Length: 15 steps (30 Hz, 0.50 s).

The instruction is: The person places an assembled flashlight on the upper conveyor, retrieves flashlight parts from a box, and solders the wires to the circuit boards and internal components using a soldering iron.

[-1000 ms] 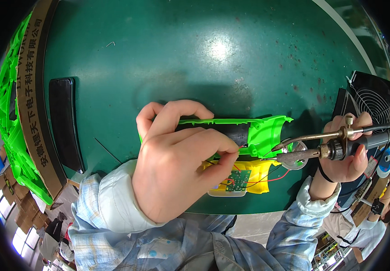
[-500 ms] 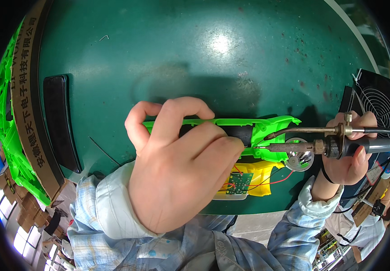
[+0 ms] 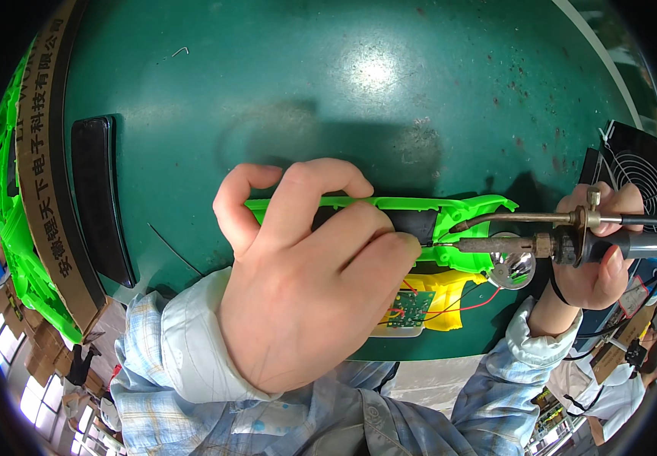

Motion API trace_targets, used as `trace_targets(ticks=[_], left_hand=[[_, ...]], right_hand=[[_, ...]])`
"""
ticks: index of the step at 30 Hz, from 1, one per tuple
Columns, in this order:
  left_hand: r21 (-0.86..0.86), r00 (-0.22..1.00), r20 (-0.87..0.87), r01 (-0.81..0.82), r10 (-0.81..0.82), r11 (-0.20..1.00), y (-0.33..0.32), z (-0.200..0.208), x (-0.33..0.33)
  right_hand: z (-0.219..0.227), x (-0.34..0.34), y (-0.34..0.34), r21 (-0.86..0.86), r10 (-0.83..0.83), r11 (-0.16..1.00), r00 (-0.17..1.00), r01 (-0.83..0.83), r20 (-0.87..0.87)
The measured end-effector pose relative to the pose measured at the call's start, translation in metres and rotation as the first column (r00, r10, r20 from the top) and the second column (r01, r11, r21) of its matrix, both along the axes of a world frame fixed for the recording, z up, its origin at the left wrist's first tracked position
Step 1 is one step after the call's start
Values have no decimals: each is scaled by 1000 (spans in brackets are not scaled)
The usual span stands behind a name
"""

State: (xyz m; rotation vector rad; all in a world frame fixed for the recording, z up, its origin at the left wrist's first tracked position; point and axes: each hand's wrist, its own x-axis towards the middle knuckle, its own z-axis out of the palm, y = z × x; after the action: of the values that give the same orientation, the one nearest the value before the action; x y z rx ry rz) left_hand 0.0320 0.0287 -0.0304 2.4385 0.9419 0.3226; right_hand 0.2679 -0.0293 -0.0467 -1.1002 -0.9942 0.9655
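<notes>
My right hand [image 3: 598, 247] is closed round a soldering iron [image 3: 507, 245] with a thin metal feed tube [image 3: 522, 218] clamped alongside it. The iron's tip points left, just beside my left fingertips. My left hand [image 3: 306, 281] is bent over a green plastic housing half [image 3: 488, 205], its thumb and forefinger closed together near the tip; what they pinch is hidden. A black part [image 3: 417, 224] lies inside the housing. Nearer me is a yellow plastic piece [image 3: 450, 300] with a green circuit board [image 3: 411, 308] and red and black wires. A round silver reflector [image 3: 512, 270] sits below the iron.
On the left lie a black phone [image 3: 104, 201] and a cardboard box [image 3: 47, 159] with green plastic parts [image 3: 20, 251]. A thin black wire [image 3: 176, 251] and a small bent wire [image 3: 181, 51] rest on the green table [image 3: 268, 76]. A fan with a wire guard [image 3: 640, 167] stands at right.
Both hands, the housing, the yellow piece and the iron have shifted slightly to the right in view. Both hands stay closed, and the tip remains beside my left fingertips.
</notes>
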Motion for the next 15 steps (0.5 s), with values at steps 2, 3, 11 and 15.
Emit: trace_targets(ticks=[2, 3, 11, 15], left_hand=[[-8, 1000, 26, -5, 6, 1000, 1, 3, -1], [-11, 999, 36, -4, 5, 1000, 1, 3, -1], [-7, 999, 50, -14, 15, 1000, 0, 0, 0], [-3, 998, 62, -17, 18, 1000, 0, 0, -1]], right_hand=[[11, -1, 4, -20, 1, 1000, 1000, -1, 27], [16, -3, 6, -50, 3, 999, 999, -1, 47], [19, -1, 11, -93, 97, 992, 993, -90, 72], [33, 2, 19, -91, 100, 992, 985, -87, 144]])
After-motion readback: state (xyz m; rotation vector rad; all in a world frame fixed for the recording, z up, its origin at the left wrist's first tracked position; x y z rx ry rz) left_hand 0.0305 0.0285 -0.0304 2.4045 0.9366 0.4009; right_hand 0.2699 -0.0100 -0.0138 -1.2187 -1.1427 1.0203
